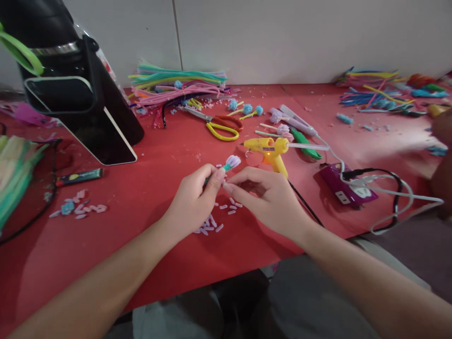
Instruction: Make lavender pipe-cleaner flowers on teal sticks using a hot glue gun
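Note:
My left hand (193,195) is closed around the green stem of a small pipe-cleaner flower (233,162), whose lilac petals point away from me. Close beside it, the thumb and forefinger of my right hand (270,195) pinch together, seemingly on a small pale lilac piece that is mostly hidden. Short lilac pipe-cleaner pieces (208,225) lie in a loose pile below my hands, with several more scattered under my fingers. A yellow hot glue gun (264,147) with an orange light rests just beyond my right hand.
Scissors (222,129), finished pompom stems (247,109) and a lilac flat-plated tool (298,121) lie behind. Pipe-cleaner bundles (180,82) line the wall. A big black bottle (81,94) stands left. At right sit a purple power adapter (348,186), cables and part of another person (439,160).

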`<act>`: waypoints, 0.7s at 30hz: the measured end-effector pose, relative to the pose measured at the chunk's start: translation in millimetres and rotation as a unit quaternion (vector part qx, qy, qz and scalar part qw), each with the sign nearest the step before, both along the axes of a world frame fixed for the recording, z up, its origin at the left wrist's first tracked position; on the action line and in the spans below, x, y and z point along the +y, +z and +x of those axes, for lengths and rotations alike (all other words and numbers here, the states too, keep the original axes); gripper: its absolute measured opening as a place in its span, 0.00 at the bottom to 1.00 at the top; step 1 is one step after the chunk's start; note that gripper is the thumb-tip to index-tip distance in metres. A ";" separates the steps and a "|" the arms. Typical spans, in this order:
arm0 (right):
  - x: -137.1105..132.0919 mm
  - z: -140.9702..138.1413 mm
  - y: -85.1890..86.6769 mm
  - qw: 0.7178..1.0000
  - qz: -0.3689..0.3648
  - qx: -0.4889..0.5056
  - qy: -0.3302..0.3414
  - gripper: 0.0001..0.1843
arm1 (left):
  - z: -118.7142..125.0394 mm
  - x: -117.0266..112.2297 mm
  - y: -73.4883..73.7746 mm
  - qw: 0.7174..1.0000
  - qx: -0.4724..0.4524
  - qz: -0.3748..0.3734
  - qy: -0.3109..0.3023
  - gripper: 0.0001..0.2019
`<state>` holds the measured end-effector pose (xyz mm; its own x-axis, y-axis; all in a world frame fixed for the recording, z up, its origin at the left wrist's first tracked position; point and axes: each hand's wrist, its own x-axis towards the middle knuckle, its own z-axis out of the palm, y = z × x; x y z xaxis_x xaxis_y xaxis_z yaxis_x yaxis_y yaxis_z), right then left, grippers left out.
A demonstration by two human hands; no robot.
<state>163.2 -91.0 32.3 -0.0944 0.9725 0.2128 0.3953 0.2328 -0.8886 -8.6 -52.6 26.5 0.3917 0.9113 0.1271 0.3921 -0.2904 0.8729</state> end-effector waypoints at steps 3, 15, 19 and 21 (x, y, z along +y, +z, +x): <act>-0.4 -1.4 -2.8 0.998 -0.013 0.054 -0.016 0.04 | 0.5 1.1 -1.0 0.999 -0.029 -0.034 -0.005 0.20; -2.6 -8.2 1.8 0.985 -0.066 0.156 0.012 0.07 | 1.6 -0.4 -5.7 0.983 -0.141 -0.113 -0.022 0.22; -1.9 -7.5 2.0 0.985 -0.071 0.156 0.013 0.06 | 2.7 1.0 -3.8 0.960 -0.187 -0.205 -0.036 0.22; -1.7 -4.0 4.2 0.988 -0.055 0.142 -0.009 0.06 | 2.6 2.1 -1.8 0.944 -0.209 -0.251 -0.038 0.21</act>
